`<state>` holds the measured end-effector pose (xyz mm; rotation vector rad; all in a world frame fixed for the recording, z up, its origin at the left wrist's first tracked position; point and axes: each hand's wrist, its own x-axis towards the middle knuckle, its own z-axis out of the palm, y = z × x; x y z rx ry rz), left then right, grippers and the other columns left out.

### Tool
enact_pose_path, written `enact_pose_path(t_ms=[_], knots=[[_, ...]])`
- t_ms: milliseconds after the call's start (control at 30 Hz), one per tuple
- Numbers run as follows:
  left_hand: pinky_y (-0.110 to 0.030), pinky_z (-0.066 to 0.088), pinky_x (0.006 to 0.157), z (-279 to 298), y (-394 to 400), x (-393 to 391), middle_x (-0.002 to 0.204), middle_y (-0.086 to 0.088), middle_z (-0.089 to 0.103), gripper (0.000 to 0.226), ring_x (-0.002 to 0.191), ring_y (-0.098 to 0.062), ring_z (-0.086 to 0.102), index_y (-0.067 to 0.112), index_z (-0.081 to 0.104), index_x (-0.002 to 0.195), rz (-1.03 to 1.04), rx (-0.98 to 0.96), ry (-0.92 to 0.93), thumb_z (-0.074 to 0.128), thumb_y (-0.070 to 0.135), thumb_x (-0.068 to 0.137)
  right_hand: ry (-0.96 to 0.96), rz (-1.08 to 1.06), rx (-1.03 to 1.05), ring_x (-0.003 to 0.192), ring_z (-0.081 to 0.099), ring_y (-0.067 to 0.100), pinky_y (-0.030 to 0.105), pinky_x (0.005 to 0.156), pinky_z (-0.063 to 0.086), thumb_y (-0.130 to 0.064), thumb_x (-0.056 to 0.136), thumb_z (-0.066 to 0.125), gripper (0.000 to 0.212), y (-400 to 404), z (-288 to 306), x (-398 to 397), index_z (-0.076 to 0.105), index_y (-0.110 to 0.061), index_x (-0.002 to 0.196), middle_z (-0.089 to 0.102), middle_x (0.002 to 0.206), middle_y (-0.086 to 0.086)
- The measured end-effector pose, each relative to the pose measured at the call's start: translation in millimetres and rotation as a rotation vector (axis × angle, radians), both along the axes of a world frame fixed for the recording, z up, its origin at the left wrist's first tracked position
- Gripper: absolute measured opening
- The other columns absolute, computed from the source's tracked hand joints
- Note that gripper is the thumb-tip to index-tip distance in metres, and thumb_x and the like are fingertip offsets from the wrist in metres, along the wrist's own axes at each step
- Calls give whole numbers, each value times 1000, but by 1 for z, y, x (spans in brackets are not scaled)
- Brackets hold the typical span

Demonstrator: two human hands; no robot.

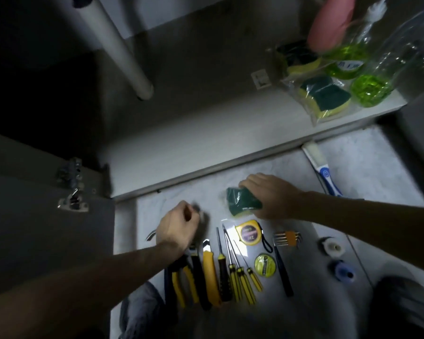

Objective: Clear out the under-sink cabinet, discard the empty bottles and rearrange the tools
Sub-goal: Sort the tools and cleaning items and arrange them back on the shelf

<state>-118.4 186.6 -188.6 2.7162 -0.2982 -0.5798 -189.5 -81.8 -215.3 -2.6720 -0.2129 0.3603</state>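
— down on the pale speckled floor (291,172) before the open cabinet, what's laid out?

— a row of tools, handles toward the person: yellow-and-black pliers (181,277), a yellow utility knife (210,270), a dark-handled screwdriver (222,272), then thin-shafted screwdrivers (242,275) with striped yellow-and-black grips. beside them lie a rounded yellow tape measure (248,233) with a black wrist loop, a round yellow-green disc (264,264), slim black tweezers (283,272) and a small set of hex keys (287,239) in an orange holder.

— and the hands?

— the right hand (271,196) reaches in from the right, palm down, its fingers curled over a green-and-yellow sponge (242,204) that sits on the floor just above the tape measure. the left hand (178,225) comes from the lower left with the wrist bent, its fingers bunched tight near something small and grey; it's blurred, so i cannot tell whether they hold it.

— anything on the cabinet floor (206,133)?

— at its right end, clear plastic bottles (367,86) with bright green liquid at the bottom, glossy and ribbed, and a crinkled clear bag of sponges (323,99), green scouring face over yellow foam. a grey drain pipe (123,50) slants down at the back.

— and off to the side?

— a white and blue brush (322,170) lies on the floor near the cabinet's edge, and two small rolls (338,260), one white, one blue, sit right of the tools.
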Motion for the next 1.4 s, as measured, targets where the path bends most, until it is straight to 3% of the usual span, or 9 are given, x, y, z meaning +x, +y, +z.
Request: enact_pose_path(t_ms=[267,367,533,733,800,933,1133,1300,1400], knots=[[-44,46,94,-31,81,-75,125,-17,52,48,115,-37,54,4,42,121,444,289,260,69,24,86,13,-106,108,97,50,12,28,73,41,-61,84,63,64,12,43,5,45,-26,134,54,116,-6],[-43,46,96,-38,86,-89,125,-18,56,43,116,-36,54,3,47,122,505,236,275,67,23,90,4,-148,173,95,54,13,27,69,42,-63,83,63,63,16,60,8,46,-26,131,55,115,-6],[-40,48,102,-42,99,-78,123,-19,62,42,118,-35,58,0,54,127,565,85,394,67,8,87,-46,-212,210,107,56,14,32,81,47,-59,82,69,67,17,90,19,49,-24,135,56,127,-5],[-37,52,91,-39,106,-74,99,-16,72,22,100,-29,66,1,70,100,497,-9,455,76,-3,80,-327,-611,235,121,53,26,39,94,45,-57,87,64,63,-13,116,44,48,-22,136,55,131,4],[-34,52,86,-28,99,-67,95,-7,69,17,96,-27,64,15,64,97,456,56,368,76,17,85,-366,-691,129,126,49,30,42,100,43,-58,88,63,65,-38,121,54,49,-18,138,53,134,9],[-37,50,79,-3,82,-53,104,-17,66,27,92,-33,61,10,60,106,405,127,169,56,35,97,-376,-815,-11,130,44,33,47,104,39,-53,90,60,66,-79,120,66,47,-13,142,51,136,13],[-45,52,70,29,44,-59,81,-11,63,11,76,-33,60,15,51,88,338,-101,-31,52,23,95,-454,-969,-131,128,43,36,47,102,36,-50,90,62,61,-107,123,76,51,-9,134,50,136,16],[-28,42,41,48,11,-55,63,-6,57,18,49,-15,55,21,44,79,231,-255,-111,52,18,95,-220,-1039,-194,136,34,37,47,107,32,-67,89,56,82,-126,118,82,41,-5,141,38,147,19],[-34,44,46,58,-8,-43,65,-7,55,15,51,-19,51,19,46,80,180,-312,-102,52,17,94,-207,-1012,-203,138,30,38,48,111,29,-62,91,56,84,-116,114,78,35,-3,147,33,151,20]])
